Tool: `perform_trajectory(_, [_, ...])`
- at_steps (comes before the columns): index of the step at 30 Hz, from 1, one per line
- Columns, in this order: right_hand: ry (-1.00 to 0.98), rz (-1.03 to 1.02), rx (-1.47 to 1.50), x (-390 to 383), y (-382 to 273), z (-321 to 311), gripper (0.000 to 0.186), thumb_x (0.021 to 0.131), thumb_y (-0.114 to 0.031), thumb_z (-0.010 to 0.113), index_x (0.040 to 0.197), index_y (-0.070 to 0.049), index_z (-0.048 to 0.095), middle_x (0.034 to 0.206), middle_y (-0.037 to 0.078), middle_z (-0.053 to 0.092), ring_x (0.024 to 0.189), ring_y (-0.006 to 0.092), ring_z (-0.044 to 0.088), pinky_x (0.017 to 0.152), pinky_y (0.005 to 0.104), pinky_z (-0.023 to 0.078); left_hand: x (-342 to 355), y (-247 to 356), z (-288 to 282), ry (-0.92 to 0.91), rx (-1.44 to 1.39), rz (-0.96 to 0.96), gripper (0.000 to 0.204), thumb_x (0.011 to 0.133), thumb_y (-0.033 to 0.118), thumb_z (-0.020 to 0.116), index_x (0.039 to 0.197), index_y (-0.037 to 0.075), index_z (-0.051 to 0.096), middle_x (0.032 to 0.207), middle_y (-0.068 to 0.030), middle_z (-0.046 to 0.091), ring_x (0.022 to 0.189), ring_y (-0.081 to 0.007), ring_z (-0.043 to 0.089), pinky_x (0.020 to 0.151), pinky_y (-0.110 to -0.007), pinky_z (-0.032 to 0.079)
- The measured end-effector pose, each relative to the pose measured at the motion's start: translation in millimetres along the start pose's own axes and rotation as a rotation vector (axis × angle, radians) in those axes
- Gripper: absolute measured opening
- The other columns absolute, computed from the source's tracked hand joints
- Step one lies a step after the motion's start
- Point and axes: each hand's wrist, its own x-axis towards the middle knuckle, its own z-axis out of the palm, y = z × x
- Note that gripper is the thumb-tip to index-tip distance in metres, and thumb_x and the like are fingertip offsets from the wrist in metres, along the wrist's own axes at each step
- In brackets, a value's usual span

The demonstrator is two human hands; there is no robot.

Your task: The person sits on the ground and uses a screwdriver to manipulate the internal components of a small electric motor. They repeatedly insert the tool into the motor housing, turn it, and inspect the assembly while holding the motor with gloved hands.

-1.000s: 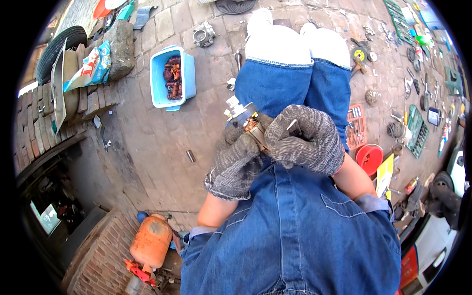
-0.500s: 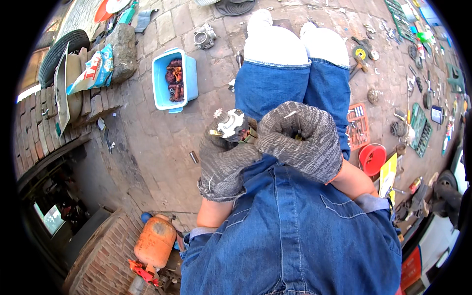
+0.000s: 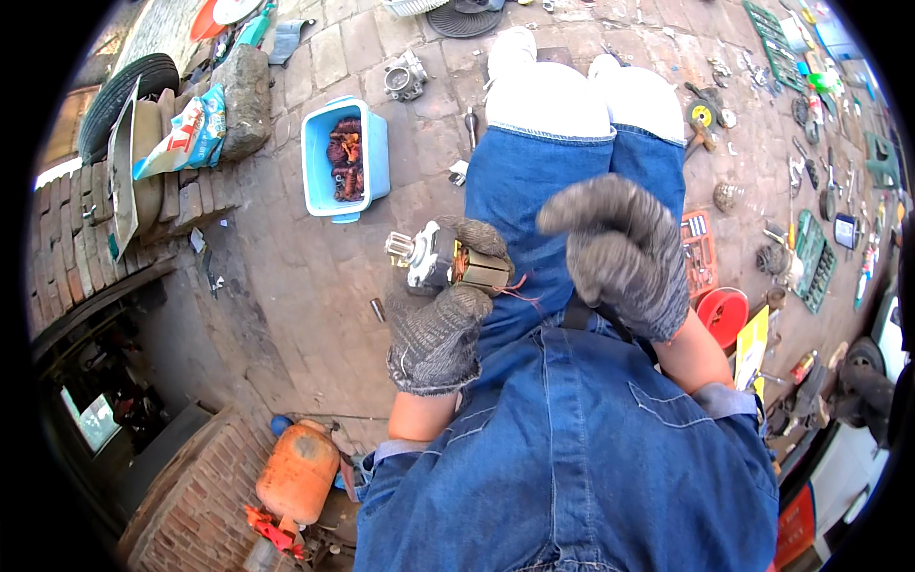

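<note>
My left hand (image 3: 438,329), in a grey knitted glove, grips a small motor assembly (image 3: 431,259) with a silver gear at its left end, a white-and-black middle, copper windings and thin red wires trailing rightward. To the right, my gloved right hand (image 3: 624,253) is raised apart from the part, index finger stretched out and the others bent, with nothing visible in it. Both are over my denim-covered legs (image 3: 515,181), which have white pads at the knees.
Around me on the paving are a blue tub (image 3: 375,162) of rusty parts, a metal casting (image 3: 404,78), an orange toolbox (image 3: 699,250), a red bucket (image 3: 722,315), green socket cases (image 3: 817,257) and scattered tools. An orange tank (image 3: 297,472) stands lower left by brickwork; a tyre (image 3: 119,110) lies upper left.
My right hand has come away from the motor part, upward and rightward, uncurling its index finger. The part, still in my left hand, has turned more sideways, showing its red wires.
</note>
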Motion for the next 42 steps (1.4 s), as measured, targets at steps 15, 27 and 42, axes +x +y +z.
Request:
perform_trajectory(15, [-0.32, -0.033, -0.912, 19, -17, 20, 0.043, 0.069, -0.034, 0.069, 0.095, -0.002, 0.054, 0.065, 0.009, 0.056, 0.056, 0.0211, 0.057, 0.051, 0.0311, 0.045, 2, 21, -4, 0.023, 0.272, 0.189, 0.054, 0.05, 0.012, 0.082, 0.095, -0.002, 0.056, 0.088, -0.0113, 0.062, 0.077, -0.0162, 0.059, 0.068, -0.028, 0.05])
perform_trajectory(27, [-0.408, 0.074, -0.343, 13, 20, 35, 0.006, 0.074, -0.005, 0.06, 0.077, -0.001, 0.058, 0.067, 0.006, 0.059, 0.06, 0.0116, 0.056, 0.053, 0.0274, 0.044, -2, 9, -10, 0.186, 0.422, 0.402, 0.045, 0.06, 0.014, 0.077, 0.096, -0.002, 0.055, 0.087, -0.0093, 0.059, 0.079, -0.0163, 0.058, 0.072, -0.027, 0.048])
perform_trajectory(42, [-0.171, 0.217, -0.281, 21, 13, 59, 0.017, 0.082, -0.014, 0.056, 0.082, 0.002, 0.061, 0.06, 0.005, 0.058, 0.05, 0.0076, 0.052, 0.045, 0.0208, 0.04, 11, 26, -47, 0.133, 0.133, 0.226, 0.059, 0.065, 0.028, 0.074, 0.11, 0.001, 0.048, 0.096, -0.0086, 0.057, 0.083, -0.0184, 0.057, 0.07, -0.029, 0.048])
